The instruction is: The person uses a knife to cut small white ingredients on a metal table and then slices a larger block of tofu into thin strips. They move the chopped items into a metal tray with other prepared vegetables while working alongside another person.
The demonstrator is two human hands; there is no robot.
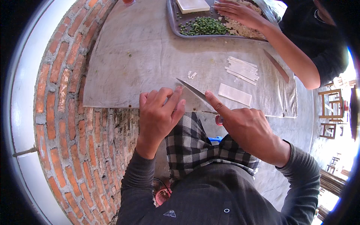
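My right hand [250, 132] grips a knife, its index finger stretched along the back of the steel blade [194, 90]. The handle is hidden in the fist. The blade points left and away, its tip close to small white cut pieces [192, 74] on the covered table. My left hand [160, 109] rests at the table's near edge with bent fingers, beside the blade. Whatever lies under those fingertips is hidden. To the right of the blade lies a flat white rectangular slab [234, 94]. Beyond it are several thin white strips [242, 70], side by side.
A grey tray [174, 29] at the far side holds chopped green pieces [209, 26], a white block [193, 6] and pale shreds [244, 26]. Another person's hand [239, 12] reaches into it. A second blade [277, 66] lies at right. A brick wall [60, 92] borders the left.
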